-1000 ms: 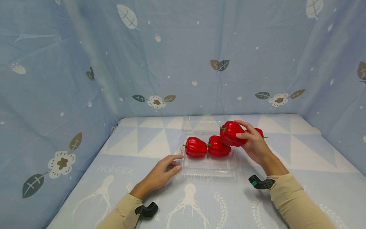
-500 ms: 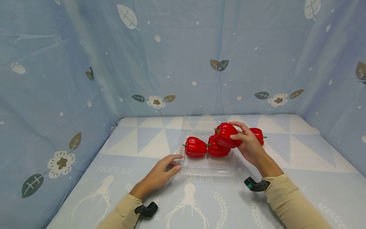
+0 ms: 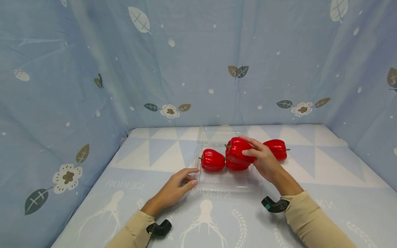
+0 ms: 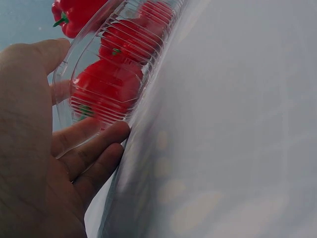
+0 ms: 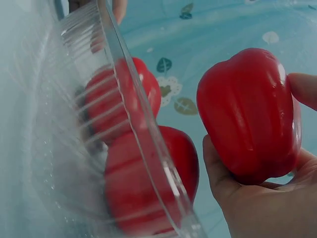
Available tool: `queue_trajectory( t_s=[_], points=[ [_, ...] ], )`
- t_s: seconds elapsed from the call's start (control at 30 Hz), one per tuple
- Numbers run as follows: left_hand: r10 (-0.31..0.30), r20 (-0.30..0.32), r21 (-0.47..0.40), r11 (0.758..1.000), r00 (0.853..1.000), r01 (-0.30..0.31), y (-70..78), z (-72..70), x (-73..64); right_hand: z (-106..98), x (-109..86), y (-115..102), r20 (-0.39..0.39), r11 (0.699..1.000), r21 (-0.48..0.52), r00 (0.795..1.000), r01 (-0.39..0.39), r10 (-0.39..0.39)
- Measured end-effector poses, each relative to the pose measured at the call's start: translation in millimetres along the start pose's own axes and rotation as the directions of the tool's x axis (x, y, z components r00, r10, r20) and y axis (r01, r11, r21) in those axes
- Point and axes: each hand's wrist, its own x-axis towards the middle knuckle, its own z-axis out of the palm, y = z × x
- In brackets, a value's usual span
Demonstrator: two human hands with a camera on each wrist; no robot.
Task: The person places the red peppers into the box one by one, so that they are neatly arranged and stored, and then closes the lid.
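Note:
My right hand (image 3: pixel 265 160) grips a red bell pepper (image 5: pixel 247 111), thumb on one side and fingers on the other. In the head view this pepper overlaps a second pepper (image 3: pixel 237 166) lying in the clear plastic container (image 3: pixel 221 179). A third pepper (image 3: pixel 212 160) sits in the container's left half, its green stem pointing left. My left hand (image 3: pixel 176 186) rests at the container's left edge. In the left wrist view its fingers (image 4: pixel 91 153) are extended along the plastic wall, with the thumb at the rim.
Another red pepper (image 3: pixel 276 149) lies on the patterned tablecloth (image 3: pixel 335 155) right of the container. The container's open lid (image 3: pixel 221 132) leans out behind it. A blue leaf-print curtain (image 3: pixel 198 62) encloses the back and sides.
My right hand has carried its pepper left and down, over the pepper in the container's right half. More of the pepper on the cloth shows now. My left hand stays in place.

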Motion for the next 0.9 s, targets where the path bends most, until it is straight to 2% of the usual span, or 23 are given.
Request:
queue_trajectory(
  t_s=[0.4, 0.67, 0.9],
  points=[
    [-0.015, 0.007, -0.011, 1.000, 1.000, 0.015, 1.1, 0.5, -1.1, 15, -1.4, 6, -0.002, 0.999, -0.038, 1.000, 0.030, -0.030],
    [-0.007, 0.002, -0.013, 1.000, 1.000, 0.007, 1.0, 0.0, -0.9, 25, -4.5, 9, 0.034, 0.981, -0.189, 0.999, 0.047, -0.041],
    [0.006, -0.002, -0.018, 1.000, 1.000, -0.006, 1.6, 0.0, -0.7, 33, -5.7, 13, 0.094, 0.964, -0.252, 0.993, 0.086, -0.065]
  ],
)
